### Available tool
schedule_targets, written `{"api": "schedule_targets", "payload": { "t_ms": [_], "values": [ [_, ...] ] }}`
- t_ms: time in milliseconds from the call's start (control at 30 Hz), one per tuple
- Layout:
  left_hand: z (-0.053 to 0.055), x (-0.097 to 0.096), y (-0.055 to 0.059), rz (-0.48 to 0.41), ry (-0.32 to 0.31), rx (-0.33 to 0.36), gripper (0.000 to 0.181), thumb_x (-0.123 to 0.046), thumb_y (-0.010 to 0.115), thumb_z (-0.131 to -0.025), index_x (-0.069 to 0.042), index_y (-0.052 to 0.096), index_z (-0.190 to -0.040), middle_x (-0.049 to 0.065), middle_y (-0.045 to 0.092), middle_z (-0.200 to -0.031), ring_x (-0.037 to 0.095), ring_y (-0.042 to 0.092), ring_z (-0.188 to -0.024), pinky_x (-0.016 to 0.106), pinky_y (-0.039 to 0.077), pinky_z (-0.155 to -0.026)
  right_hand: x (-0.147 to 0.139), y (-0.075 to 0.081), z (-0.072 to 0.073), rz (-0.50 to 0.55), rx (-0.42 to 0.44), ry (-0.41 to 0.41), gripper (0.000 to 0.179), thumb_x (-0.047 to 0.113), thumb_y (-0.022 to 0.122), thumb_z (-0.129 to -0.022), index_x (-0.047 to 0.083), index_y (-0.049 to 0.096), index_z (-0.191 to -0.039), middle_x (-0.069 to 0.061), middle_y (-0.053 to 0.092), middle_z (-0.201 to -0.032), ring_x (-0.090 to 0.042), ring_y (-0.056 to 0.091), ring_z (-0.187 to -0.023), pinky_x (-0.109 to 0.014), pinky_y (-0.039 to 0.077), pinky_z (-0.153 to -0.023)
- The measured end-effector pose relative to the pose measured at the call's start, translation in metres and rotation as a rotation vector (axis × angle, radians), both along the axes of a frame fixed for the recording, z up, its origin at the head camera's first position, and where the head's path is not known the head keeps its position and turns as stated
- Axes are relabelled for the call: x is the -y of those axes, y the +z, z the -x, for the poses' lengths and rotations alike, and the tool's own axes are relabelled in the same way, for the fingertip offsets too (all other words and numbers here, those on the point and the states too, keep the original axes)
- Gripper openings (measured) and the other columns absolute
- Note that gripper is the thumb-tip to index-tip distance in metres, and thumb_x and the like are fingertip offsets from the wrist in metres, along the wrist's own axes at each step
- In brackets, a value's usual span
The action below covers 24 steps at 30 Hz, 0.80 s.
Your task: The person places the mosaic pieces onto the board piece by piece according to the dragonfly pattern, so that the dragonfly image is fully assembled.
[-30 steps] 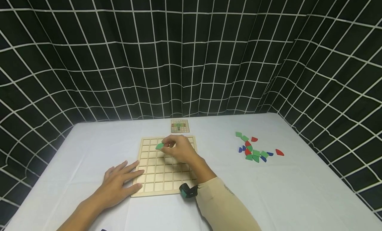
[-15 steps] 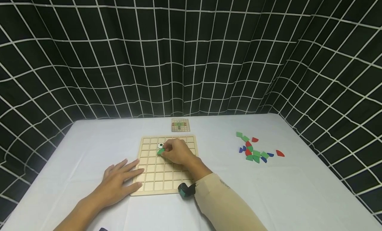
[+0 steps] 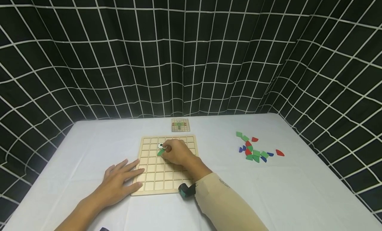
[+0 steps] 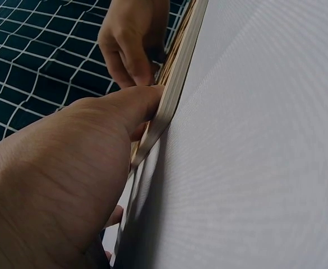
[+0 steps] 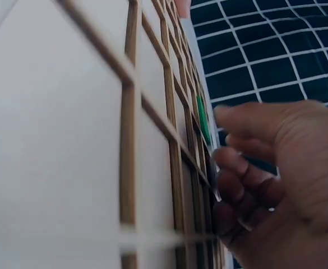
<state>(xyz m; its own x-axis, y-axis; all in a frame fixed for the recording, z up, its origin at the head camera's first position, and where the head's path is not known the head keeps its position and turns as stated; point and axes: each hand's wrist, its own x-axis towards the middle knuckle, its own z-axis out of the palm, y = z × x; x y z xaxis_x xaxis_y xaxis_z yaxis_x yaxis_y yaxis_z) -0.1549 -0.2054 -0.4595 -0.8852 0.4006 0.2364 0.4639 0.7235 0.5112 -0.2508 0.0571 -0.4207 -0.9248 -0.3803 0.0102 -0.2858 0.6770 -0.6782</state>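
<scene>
A pale wooden grid board (image 3: 159,176) lies on the white table. My left hand (image 3: 119,183) rests with spread fingers over its left edge; in the left wrist view the thumb (image 4: 135,103) lies along the board's rim. A green piece with a curved side (image 3: 160,153) sits in a cell of the board's upper part. My right hand (image 3: 180,153) is over the board, thumb tip right at this piece and index finger spread apart from the thumb. Just above the green piece lies a white eye piece with a dark pupil (image 3: 159,146), partly covered by the index finger.
Behind the board lies a small pattern card (image 3: 180,125). Several loose green (image 3: 256,153), red (image 3: 280,153) and blue pieces (image 3: 263,159) are scattered on the right of the table. A dark curtain with white grid lines (image 3: 182,58) stands behind.
My right hand has brought the green piece down and slightly nearer, uncovering the eye piece. The green piece now lies flat in its cell, and the fingers have parted. My left hand has stayed put.
</scene>
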Motion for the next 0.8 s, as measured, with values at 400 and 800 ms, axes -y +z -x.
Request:
{"api": "schedule_targets", "payload": {
  "t_ms": [400, 800],
  "values": [
    [0.0, 0.0, 0.001, -0.001, 0.008, 0.009, 0.045, -0.039, 0.08, -0.098, -0.013, 0.078, -0.135, 0.016, 0.057, -0.159, 0.058, 0.038, -0.148, 0.084, 0.016, -0.112, -0.034, 0.052, -0.027, 0.17, -0.131, 0.065, 0.028, 0.009, 0.082, -0.096, 0.0, 0.078, -0.122, -0.001, 0.071, -0.096, -0.015, 0.062, -0.087, -0.03, 0.054, -0.077],
    [0.0, -0.001, 0.001, -0.01, 0.01, 0.01, 0.046, -0.039, 0.08, -0.098, -0.013, 0.078, -0.135, 0.015, 0.056, -0.159, 0.058, 0.038, -0.149, 0.083, 0.016, -0.112, -0.082, 0.08, -0.067, 0.261, -0.325, 0.066, 0.023, 0.004, 0.083, -0.094, 0.002, 0.08, -0.117, 0.0, 0.074, -0.102, -0.023, 0.063, -0.091, -0.044, 0.056, -0.08]
  ]
}}
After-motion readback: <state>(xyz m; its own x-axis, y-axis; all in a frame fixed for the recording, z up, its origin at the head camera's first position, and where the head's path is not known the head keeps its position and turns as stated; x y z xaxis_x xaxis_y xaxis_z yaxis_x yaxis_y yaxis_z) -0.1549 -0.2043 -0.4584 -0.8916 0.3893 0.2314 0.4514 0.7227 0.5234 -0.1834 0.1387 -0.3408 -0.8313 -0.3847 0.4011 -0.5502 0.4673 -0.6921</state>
